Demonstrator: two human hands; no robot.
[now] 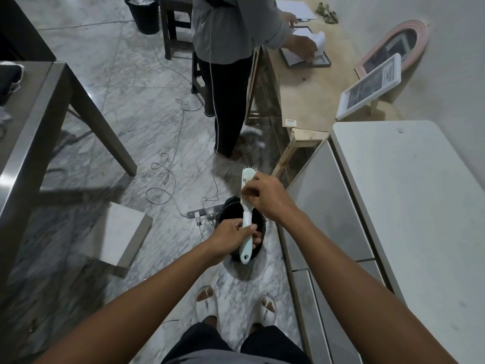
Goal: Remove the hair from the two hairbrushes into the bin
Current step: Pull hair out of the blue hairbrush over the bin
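Note:
I hold a pale mint hairbrush (246,219) upright over a small black bin (259,224) on the floor. My left hand (232,236) is shut on the brush handle. Higher up, my right hand (265,197) covers the bristle head with its fingers pinched at the bristles; whether hair is between them is too small to tell. The brush tip and a few bristles stick out beyond my right hand. Only one hairbrush is in view.
A white table (409,206) stands close on my right. A grey metal table (31,122) and a low stool (123,229) are at the left. Cables (168,185) and a power strip (199,214) lie on the marble floor. Another person (225,74) stands ahead beside a wooden bench (322,95).

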